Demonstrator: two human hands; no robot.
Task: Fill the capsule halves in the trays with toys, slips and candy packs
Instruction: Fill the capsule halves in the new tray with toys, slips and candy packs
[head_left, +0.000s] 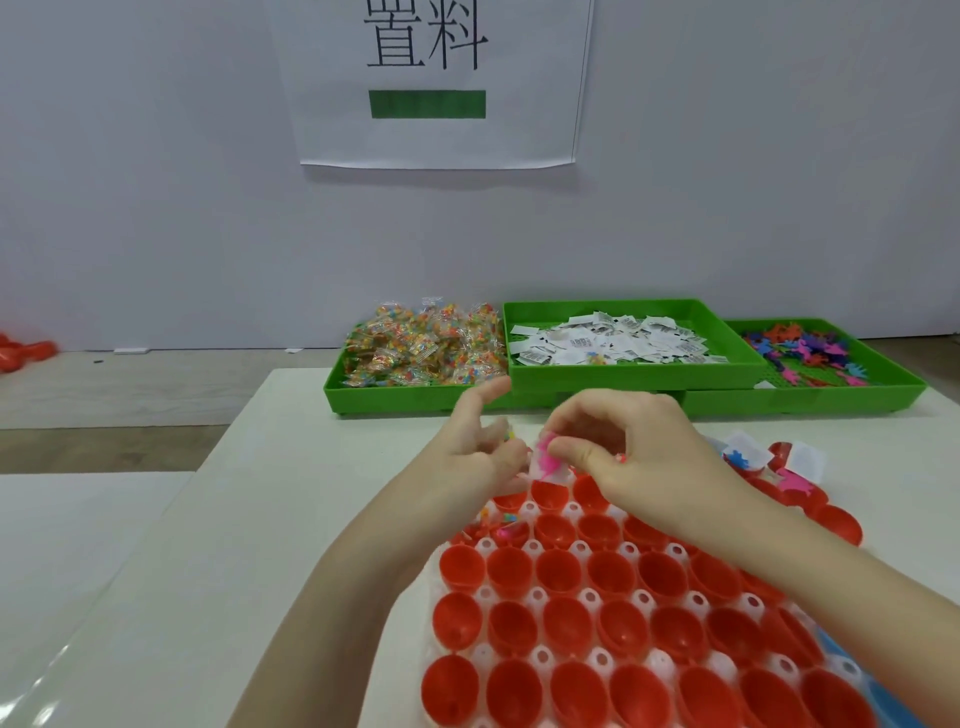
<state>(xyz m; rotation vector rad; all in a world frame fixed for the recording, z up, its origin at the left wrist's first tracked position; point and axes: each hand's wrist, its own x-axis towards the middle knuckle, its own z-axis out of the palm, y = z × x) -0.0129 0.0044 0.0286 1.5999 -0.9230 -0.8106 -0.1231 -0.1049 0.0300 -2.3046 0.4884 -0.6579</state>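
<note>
At frame centre, the right hand (636, 447) pinches a small pink plastic toy (546, 453) just above the far rows of red plastic capsule halves (558, 571) seated in a white moulded tray (644, 601) on the white counter (291, 467). The left hand (475, 457), fingers curled, holds a clear candy pack (506, 434) beside it. Behind, three green plastic trays hold candy packs (421, 351), white paper slips (608, 343) and coloured toys (810, 353).

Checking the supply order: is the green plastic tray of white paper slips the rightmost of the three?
No, the green plastic tray of white paper slips sits in the middle; the green tray of colourful plastic toys is rightmost.
</note>
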